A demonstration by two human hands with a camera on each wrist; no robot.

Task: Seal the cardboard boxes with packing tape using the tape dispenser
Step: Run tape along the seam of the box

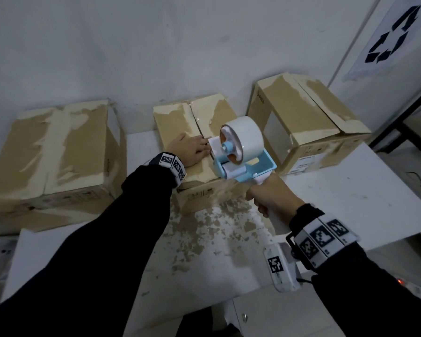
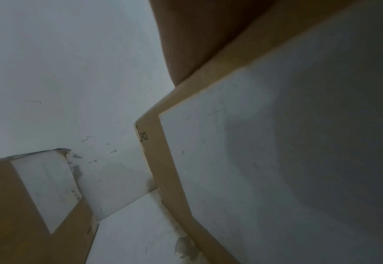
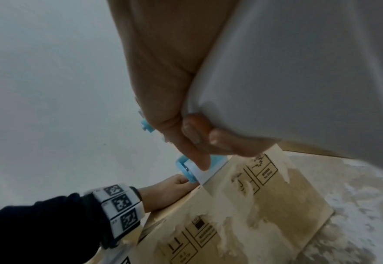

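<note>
The left hand (image 1: pixel 190 149) lies flat, fingers straight, on the middle box (image 1: pixel 180 127) on the bench (image 1: pixel 350 190). The right hand (image 1: pixel 269 195) grips the tape dispenser (image 1: pixel 241 152), fingers curled around its handle, at the box's seam.

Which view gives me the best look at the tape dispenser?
The head view: it shows the whole tape dispenser on the middle box. The right wrist view shows only its white handle and blue front edge. The left wrist view misses it.

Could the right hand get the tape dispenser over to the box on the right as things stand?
Probably yes. The right hand already grips the tape dispenser, and the right box stands just beside it with nothing between them.
</note>
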